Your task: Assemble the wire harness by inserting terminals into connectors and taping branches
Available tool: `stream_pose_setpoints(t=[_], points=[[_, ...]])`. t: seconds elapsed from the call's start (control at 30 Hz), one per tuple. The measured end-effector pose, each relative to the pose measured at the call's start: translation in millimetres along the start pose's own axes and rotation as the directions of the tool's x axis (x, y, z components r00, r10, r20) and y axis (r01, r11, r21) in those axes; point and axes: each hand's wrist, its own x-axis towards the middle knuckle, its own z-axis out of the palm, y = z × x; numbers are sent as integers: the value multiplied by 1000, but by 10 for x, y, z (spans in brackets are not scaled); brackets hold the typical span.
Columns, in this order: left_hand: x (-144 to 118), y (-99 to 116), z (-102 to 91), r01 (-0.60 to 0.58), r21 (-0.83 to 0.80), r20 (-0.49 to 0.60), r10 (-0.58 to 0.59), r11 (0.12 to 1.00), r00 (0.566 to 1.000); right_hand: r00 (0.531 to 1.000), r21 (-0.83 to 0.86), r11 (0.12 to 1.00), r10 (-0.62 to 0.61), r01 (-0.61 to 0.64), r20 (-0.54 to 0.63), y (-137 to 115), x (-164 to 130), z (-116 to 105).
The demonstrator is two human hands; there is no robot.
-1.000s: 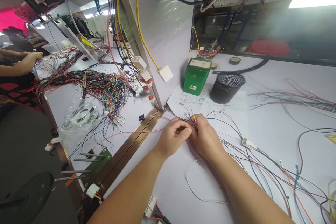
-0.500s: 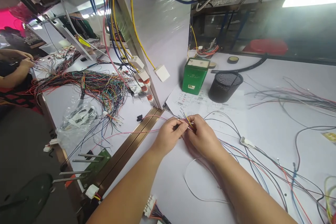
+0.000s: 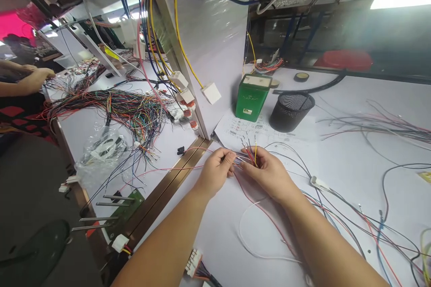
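Observation:
Over the white table, my right hand (image 3: 269, 171) is closed around several thin wires (image 3: 249, 152), red, yellow and dark, whose metal-tipped ends stick up past the fingers. Just left of it, my left hand (image 3: 217, 169) pinches thin wires too, with pale ends showing in the small gap between the hands. A pink wire (image 3: 188, 168) runs from the left hand out over the brown metal rail. Below the hands, a white wire (image 3: 240, 233) loops on the table. The fingers partly hide exactly which wires each hand grips.
Behind my hands stand a green tin (image 3: 252, 98) and a black mesh cup (image 3: 292, 112) on a printed sheet (image 3: 232, 132). Bundled wires (image 3: 134, 107) cover the left table. A white connector (image 3: 193, 263) lies near my left forearm. Another person's hand (image 3: 38, 80) is at far left.
My hands have moved slightly apart, the right one shifting right. The wire ends in it now stand more upright and fanned. The other person's arms have shifted.

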Motion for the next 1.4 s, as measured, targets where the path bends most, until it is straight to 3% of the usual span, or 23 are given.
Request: stream_pose_setpoints(t=[0.27, 0.5, 0.57, 0.63, 0.8, 1.0, 1.4], points=[[1, -35, -5, 33, -49, 0, -33, 998, 999, 983, -179, 969, -178, 170, -32, -15, -39, 58], [41, -43, -32, 52, -235, 14, -50, 971, 999, 935, -160, 942, -318, 294, -157, 3, -29, 23], [51, -33, -41, 54, -278, 18, -51, 959, 999, 939, -94, 957, -286, 273, -189, -19, -39, 8], [52, -11, -56, 44, -318, 33, -36, 947, 999, 967, 3, 984, -176, 180, -185, -30, -42, -3], [46, 20, -117, 129, -402, 153, -72, 906, 986, 997, 132, 990, 49, -42, -56, -36, -23, -13], [60, -13, -145, 174, -446, 190, -97, 878, 977, 992, 70, 991, 119, -117, -37, -60, -23, 3], [65, -8, -151, 200, -448, 194, -123, 871, 973, 987, -16, 988, 153, -154, -53, -5, -2, 3]])
